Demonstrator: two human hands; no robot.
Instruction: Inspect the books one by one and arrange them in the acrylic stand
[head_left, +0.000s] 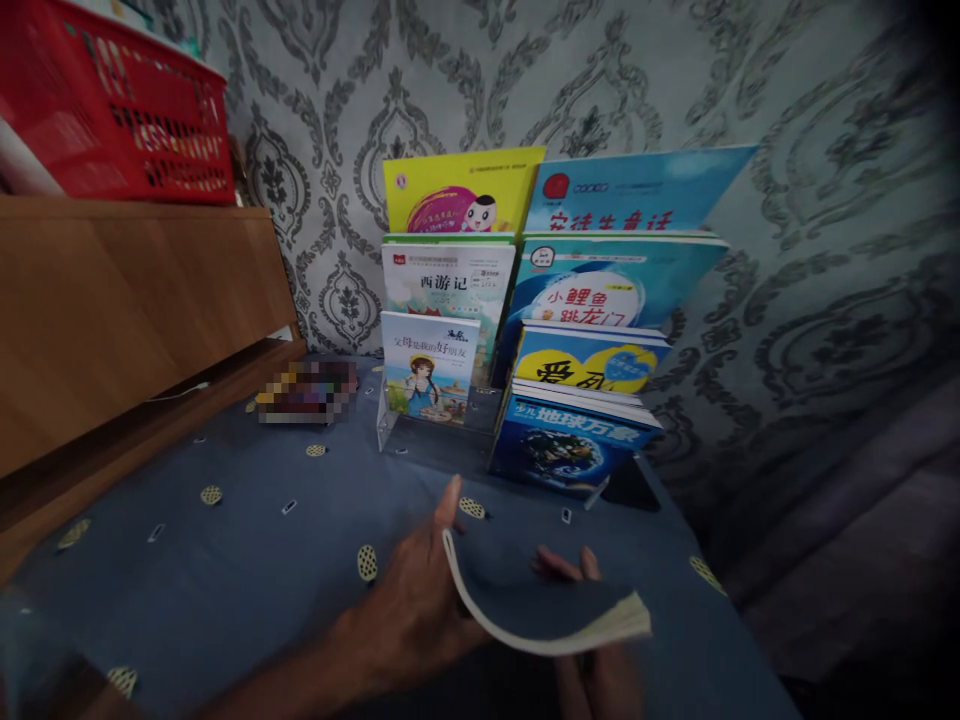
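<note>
Between my two hands a thin paperback book (551, 632) is bent into a curve, its page edges towards me. My left hand (424, 590) grips its left end, thumb pointing up along the outside. Fingertips of my right hand (600, 650) show behind the far side of the book, and the rest of that hand is below its right end, partly hidden and blurred. Just beyond stands a clear acrylic book rack (427, 440) with stepped rows. In its left front row is a white-topped book with a girl in a hat (431, 370); in the right front row, a blue earth book (562, 450).
Behind these stand a yellow book (457, 190) and a blue book (637, 185) at the top. A pixelated item (307, 390) lies left on the blue patterned cloth (285, 560). A wooden cabinet (135, 320) carries a red basket (142, 110). Patterned wallpaper rises behind.
</note>
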